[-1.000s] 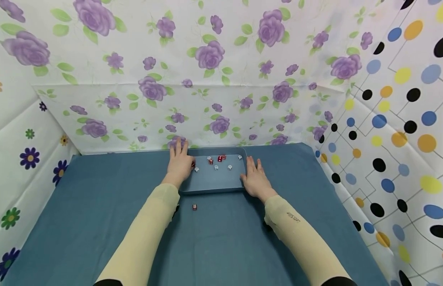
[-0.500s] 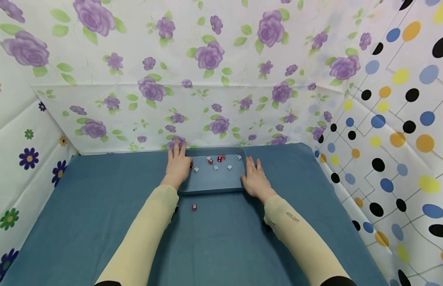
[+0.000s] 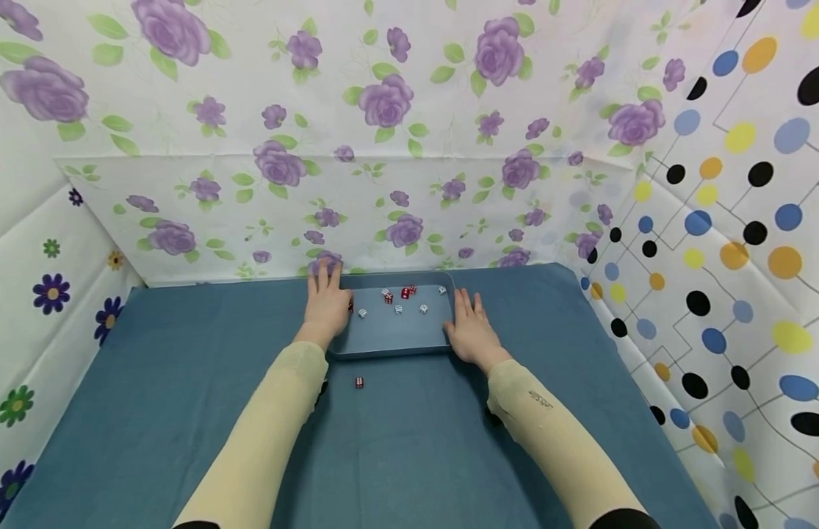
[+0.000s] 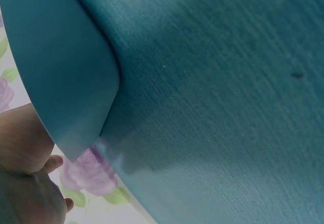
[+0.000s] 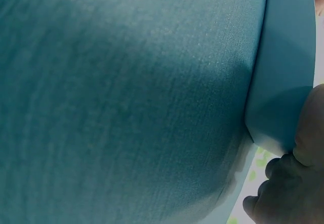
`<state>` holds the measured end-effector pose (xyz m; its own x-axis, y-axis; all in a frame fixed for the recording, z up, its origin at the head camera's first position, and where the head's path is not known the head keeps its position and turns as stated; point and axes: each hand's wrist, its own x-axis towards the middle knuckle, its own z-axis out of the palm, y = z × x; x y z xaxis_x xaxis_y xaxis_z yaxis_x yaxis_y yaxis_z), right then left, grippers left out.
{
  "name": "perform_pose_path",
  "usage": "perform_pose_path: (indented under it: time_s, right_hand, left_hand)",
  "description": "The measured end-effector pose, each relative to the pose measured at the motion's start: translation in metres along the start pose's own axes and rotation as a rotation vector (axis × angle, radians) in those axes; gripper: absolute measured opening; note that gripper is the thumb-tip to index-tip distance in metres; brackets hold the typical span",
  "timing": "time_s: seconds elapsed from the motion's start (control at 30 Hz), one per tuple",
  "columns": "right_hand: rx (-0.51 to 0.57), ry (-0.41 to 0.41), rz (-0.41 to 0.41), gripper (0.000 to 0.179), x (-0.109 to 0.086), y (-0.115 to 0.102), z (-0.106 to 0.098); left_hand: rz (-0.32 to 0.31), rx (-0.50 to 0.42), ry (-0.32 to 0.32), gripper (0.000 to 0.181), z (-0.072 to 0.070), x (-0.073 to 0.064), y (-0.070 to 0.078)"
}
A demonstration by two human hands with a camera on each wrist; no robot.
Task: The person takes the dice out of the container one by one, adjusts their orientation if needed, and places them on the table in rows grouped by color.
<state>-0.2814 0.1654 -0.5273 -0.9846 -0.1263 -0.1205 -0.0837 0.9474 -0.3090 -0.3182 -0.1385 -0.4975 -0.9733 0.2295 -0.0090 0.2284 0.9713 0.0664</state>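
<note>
Blue-grey and smooth, the shallow tray (image 3: 399,336) lies flat on the blue cloth (image 3: 217,397), between the fingers of the left hand (image 3: 326,306) and those of the right hand (image 3: 475,333). We note a rectangular outline with rounded corners, a low rim all round and a floor slightly lighter than its walls. In both wrist views, we see plain outer walls meeting the cloth along a dark line.

We record the state of the hands as follows. Fingers on both sides are extended, pointing away from the person; each hand touches its own side wall, and each thumb turns inward at the rim. Neither hand is clenched. We cannot tell how firmly either one presses.

Inside the tray, most of the contents sit towards the far wall, ahead of the right thumb. We count five white dice (image 3: 424,309) spread between the two hands, the leftmost just inboard of the left thumb. Three red dice (image 3: 388,298) lie close together, midway between the two sets of fingertips. A further red die (image 3: 350,305) is partly hidden beside the left thumb.

Outside the tray, behind the left fingers and closer to the person, we find a dark red die (image 3: 359,382) with pale pips on the cloth. Beyond both sets of fingertips, we see a white sheet (image 3: 442,117) printed with purple roses.
</note>
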Motion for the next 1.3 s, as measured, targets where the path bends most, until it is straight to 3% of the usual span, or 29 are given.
perform_pose_path:
  time_s: [0.17,0.63,0.8,1.03,1.3]
  right_hand:
    - [-0.005,-0.001,0.002,0.077,-0.001,0.000,0.000]
    - [0.017,0.001,-0.001,0.077,-0.001,-0.005,-0.001]
    - [-0.007,-0.011,0.008,0.077,-0.001,-0.003,-0.005]
    - [-0.008,0.009,-0.013,0.077,0.000,-0.004,-0.009]
    - [-0.004,-0.016,0.013,0.078,-0.003,-0.003,-0.005]
  left_hand:
    - [0.001,-0.014,0.014,0.011,-0.001,-0.003,0.000]
    - [-0.003,-0.182,0.071,0.016,-0.001,-0.019,-0.016]
    - [0.011,-0.253,0.085,0.017,-0.006,-0.023,-0.015]
    - [0.031,-0.342,0.186,0.016,-0.015,-0.029,-0.012]
    - [0.066,-0.404,0.188,0.017,-0.016,-0.046,-0.004]
